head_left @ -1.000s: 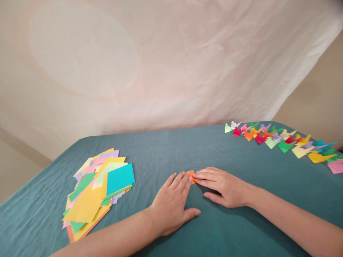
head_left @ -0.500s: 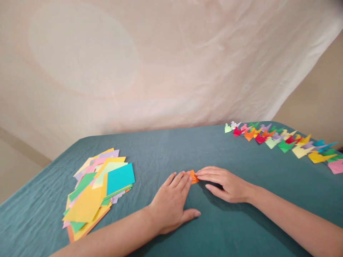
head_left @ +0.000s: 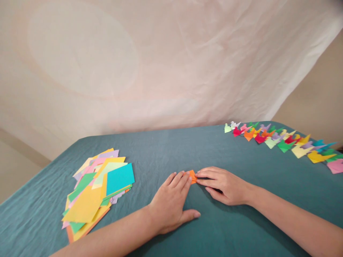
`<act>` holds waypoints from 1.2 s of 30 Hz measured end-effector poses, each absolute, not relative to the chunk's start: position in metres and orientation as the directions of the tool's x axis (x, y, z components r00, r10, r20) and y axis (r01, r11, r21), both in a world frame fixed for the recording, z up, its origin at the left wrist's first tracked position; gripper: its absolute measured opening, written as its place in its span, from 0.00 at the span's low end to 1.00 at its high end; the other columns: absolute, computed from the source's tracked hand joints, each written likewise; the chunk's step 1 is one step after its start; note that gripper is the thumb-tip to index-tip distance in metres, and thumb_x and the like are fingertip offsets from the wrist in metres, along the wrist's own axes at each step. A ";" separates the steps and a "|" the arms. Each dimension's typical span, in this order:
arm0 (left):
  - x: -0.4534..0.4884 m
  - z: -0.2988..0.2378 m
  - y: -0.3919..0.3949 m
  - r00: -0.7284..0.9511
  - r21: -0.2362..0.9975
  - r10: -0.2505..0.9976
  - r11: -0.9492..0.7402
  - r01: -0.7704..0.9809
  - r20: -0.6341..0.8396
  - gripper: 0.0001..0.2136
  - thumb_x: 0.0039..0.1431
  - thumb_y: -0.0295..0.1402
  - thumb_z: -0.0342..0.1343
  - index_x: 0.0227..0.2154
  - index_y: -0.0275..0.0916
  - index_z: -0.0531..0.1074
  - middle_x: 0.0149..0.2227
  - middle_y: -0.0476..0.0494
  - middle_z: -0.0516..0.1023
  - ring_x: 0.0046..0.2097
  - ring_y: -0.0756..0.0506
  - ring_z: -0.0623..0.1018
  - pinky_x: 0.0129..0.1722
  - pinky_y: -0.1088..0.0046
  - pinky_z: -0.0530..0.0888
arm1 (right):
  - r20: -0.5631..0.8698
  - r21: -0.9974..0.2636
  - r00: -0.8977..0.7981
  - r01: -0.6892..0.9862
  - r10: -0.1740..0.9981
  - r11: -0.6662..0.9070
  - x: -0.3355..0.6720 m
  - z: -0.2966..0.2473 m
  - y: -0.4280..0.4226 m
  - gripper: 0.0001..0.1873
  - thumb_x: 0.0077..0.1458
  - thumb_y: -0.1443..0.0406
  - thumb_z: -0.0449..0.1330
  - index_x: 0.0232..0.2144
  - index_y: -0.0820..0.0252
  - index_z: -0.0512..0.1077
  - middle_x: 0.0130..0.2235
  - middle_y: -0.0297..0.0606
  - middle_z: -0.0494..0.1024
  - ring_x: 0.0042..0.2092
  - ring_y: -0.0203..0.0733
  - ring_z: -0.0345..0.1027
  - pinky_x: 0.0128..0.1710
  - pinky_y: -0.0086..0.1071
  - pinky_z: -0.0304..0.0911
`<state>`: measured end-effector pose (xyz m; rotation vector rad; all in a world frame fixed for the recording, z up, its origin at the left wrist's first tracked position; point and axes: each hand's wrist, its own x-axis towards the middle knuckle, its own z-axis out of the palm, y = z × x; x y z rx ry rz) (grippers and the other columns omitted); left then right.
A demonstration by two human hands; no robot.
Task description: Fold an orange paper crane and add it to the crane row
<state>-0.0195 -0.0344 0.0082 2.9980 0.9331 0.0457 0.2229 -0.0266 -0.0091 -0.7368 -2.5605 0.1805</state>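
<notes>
A small folded piece of orange paper (head_left: 192,176) lies on the dark green cloth, partly covered by fingers. My left hand (head_left: 173,203) rests flat, its fingertips pressing on the paper's left side and its thumb stretched out to the right. From the other side, my right hand (head_left: 226,185) touches the paper's right edge with its fingertips. Its fingers are extended and slightly apart, with the thumb below them near the cloth. How the covered part of the paper is folded cannot be seen.
A loose pile of coloured paper sheets (head_left: 88,200) lies to the left, a blue sheet (head_left: 120,179) on top at its right. Several folded paper birds (head_left: 272,142) stand in rows at the back right. The green tablecloth (head_left: 160,150) ends at a pale hanging sheet (head_left: 171,64).
My right hand's fingers have shifted slightly and spread a little along the orange paper's right edge. My left hand stays in place on the paper.
</notes>
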 end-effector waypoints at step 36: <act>-0.014 0.011 -0.034 0.824 -0.069 0.562 -0.821 0.567 0.080 0.32 0.58 0.57 0.36 0.55 0.36 0.59 0.55 0.37 0.64 0.57 0.38 0.62 0.58 0.58 0.52 | 0.387 -0.125 -0.730 0.564 0.563 0.816 0.210 -0.006 -0.030 0.13 0.54 0.71 0.53 0.40 0.62 0.73 0.44 0.45 0.75 0.46 0.45 0.68 0.47 0.40 0.65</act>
